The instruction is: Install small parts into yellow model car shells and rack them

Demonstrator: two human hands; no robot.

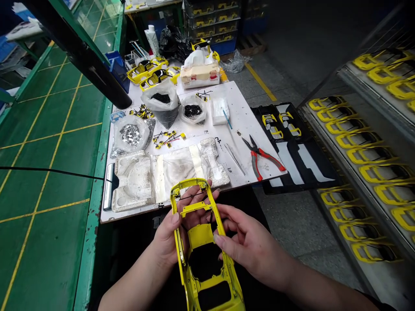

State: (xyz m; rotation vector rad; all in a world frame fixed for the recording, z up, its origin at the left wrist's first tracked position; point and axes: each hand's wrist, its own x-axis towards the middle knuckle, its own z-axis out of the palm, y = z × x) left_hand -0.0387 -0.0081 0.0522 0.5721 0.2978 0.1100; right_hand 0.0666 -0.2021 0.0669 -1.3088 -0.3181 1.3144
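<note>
A yellow toy car body shell [205, 285], open through its middle, is tilted in front of me just off the table's near edge. My left hand [171, 231] is closed around its left side, with fingers passing beneath the front opening. On the right side, my right hand [243, 235] grips the rim between thumb and fingers. A thin black part [191, 196] crosses the shell's front end. Beyond the shell lies a white foam cradle [134, 181] with a wrapped middle and a second foam piece [214, 162] at its right.
Pliers [259, 157] and tweezers [235, 159] lie on the right of the table. Bags of small black parts [161, 99] and silvery pieces [131, 134] stand behind the foam, near a tissue box [200, 73]. A rack of yellow shells [366, 153] stands right; a green conveyor [42, 181] runs left.
</note>
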